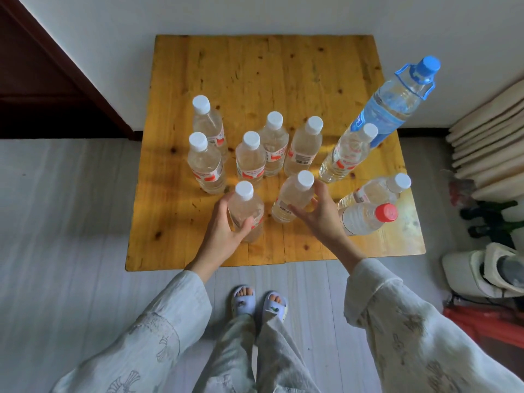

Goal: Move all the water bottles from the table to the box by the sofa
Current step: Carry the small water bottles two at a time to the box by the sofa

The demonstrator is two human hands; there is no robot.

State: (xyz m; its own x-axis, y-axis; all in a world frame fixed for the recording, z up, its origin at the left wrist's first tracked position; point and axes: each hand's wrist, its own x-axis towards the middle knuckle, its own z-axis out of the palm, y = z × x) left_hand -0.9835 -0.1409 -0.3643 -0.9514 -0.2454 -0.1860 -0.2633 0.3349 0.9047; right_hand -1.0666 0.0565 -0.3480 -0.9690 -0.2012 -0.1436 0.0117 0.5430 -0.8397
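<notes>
Several clear water bottles stand on a low wooden table (263,69). My left hand (224,231) grips the near-left white-capped bottle (246,207) around its body. My right hand (320,214) curls around the near-middle white-capped bottle (295,197), fingers at its right side and thumb across its front. Other white-capped bottles (251,157) stand behind them. A tall blue-capped bottle (394,100) stands at the right. A red-capped bottle (368,218) stands just right of my right hand. The box is not in view.
A dark wooden door (42,75) is at the left. Stacked cream cushions (487,143) lean at the right wall, with a white appliance (482,273) and red item (487,324) below. Pale plank floor surrounds the table; my slippered feet (259,303) stand at its near edge.
</notes>
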